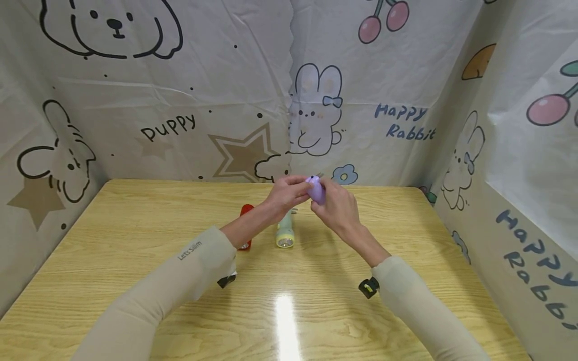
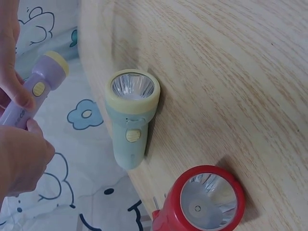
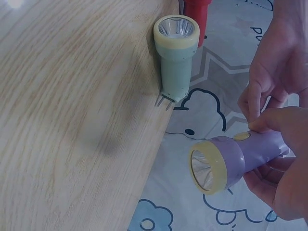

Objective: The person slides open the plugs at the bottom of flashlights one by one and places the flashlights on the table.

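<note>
Over the far edge of the table, a purple flashlight (image 3: 260, 151) with a cream rim and oval switch is held in both hands. My right hand (image 1: 336, 203) grips its body, the thumb lying by the switch. From the other side, my left hand (image 1: 289, 193) pinches the body with thumb and fingers. Part of the barrel is hidden behind the fingers. A pale green flashlight (image 2: 130, 130) with a cream rim lies near the hands, its lens toward me and metal prongs at its tail. Left of it lies a red flashlight (image 2: 175, 207), partly covered by my left forearm in the head view.
The wooden table (image 1: 158, 265) runs to a far edge just beneath the hands. Behind it and at both sides hang printed cloth walls (image 1: 226, 85). Each wrist carries a small black device, such as the one by the right sleeve (image 1: 369, 287).
</note>
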### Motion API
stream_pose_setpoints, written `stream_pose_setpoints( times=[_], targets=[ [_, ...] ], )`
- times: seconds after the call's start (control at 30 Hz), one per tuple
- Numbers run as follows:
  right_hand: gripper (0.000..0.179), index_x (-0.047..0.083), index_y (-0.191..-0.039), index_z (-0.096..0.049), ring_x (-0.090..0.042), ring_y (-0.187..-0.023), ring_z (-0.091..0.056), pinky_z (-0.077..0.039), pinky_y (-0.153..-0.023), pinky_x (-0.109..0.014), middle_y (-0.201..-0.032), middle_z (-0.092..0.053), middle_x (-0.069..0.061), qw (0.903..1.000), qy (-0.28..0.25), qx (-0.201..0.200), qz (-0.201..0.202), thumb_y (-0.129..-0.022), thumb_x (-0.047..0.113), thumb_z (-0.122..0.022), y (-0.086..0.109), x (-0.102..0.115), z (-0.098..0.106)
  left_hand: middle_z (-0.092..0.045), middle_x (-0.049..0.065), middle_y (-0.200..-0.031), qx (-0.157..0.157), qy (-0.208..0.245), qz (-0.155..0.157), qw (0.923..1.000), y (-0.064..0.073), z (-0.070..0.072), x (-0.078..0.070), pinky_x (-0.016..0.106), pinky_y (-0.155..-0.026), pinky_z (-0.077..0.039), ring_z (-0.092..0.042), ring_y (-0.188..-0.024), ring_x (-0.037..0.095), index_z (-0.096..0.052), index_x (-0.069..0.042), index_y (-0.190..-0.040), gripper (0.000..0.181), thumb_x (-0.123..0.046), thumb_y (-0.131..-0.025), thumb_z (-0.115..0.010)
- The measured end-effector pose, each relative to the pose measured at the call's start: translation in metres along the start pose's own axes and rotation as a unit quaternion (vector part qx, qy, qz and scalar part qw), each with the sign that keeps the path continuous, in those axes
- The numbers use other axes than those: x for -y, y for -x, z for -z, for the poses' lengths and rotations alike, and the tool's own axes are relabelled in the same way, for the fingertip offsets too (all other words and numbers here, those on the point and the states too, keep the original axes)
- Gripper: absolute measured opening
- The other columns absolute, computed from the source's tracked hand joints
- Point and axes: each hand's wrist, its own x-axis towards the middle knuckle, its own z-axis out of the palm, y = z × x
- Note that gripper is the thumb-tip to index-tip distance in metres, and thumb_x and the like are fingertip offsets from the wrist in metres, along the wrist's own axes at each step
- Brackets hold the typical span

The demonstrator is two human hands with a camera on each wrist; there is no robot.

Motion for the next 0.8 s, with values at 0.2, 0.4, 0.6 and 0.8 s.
stream_pose_setpoints(
  times=[0.2,0.4,0.6,0.8],
  targets=[
    [0.041,-0.004,-0.113,-0.064,-0.03,-0.08,-0.066,-0.057,-0.065,-0.044,-0.097,-0.069,-0.018,0.9999,0.004,0.009,-0.009,-0.079,0.014,-0.079,-0.0006,0.0004,0.0003,-0.052,0.024,-0.135,0.014,-0.009,-0.005,0.9998,0.003,0.0004,0.0008,0.037,-0.102,-0.047,-0.054,-0.125,0.033,-0.054,0.009,-0.134,0.039,0.0,-0.098,-0.062],
    [0.04,-0.004,-0.112,-0.065,-0.029,-0.077,-0.066,-0.056,-0.065,-0.042,-0.095,-0.069,-0.017,0.9995,0.0,0.023,-0.022,-0.079,0.014,-0.078,-0.0013,0.0007,-0.0002,-0.052,0.024,-0.135,0.013,-0.014,-0.002,0.9998,0.0007,0.0022,0.0038,0.04,-0.104,-0.046,-0.054,-0.125,0.033,-0.055,0.009,-0.135,0.04,0.001,-0.096,-0.063],
    [0.04,-0.005,-0.113,-0.063,-0.028,-0.078,-0.066,-0.057,-0.067,-0.041,-0.096,-0.069,-0.017,0.9978,-0.004,0.049,-0.044,-0.082,0.015,-0.077,-0.0019,0.0001,-0.0009,-0.054,0.024,-0.134,0.009,-0.029,0.004,0.9995,-0.0033,0.0023,0.0074,0.039,-0.102,-0.047,-0.056,-0.123,0.032,-0.058,0.009,-0.131,0.037,0.0,-0.096,-0.064],
    [0.041,-0.005,-0.113,-0.064,-0.029,-0.077,-0.067,-0.058,-0.066,-0.04,-0.095,-0.07,-0.017,0.995,-0.002,0.071,-0.069,-0.081,0.016,-0.078,-0.003,-0.0003,-0.0015,-0.055,0.025,-0.133,0.001,-0.033,0.015,0.9994,-0.0049,0.0009,0.0091,0.035,-0.098,-0.051,-0.057,-0.122,0.033,-0.058,0.011,-0.129,0.035,-0.001,-0.096,-0.064]
  ],
)
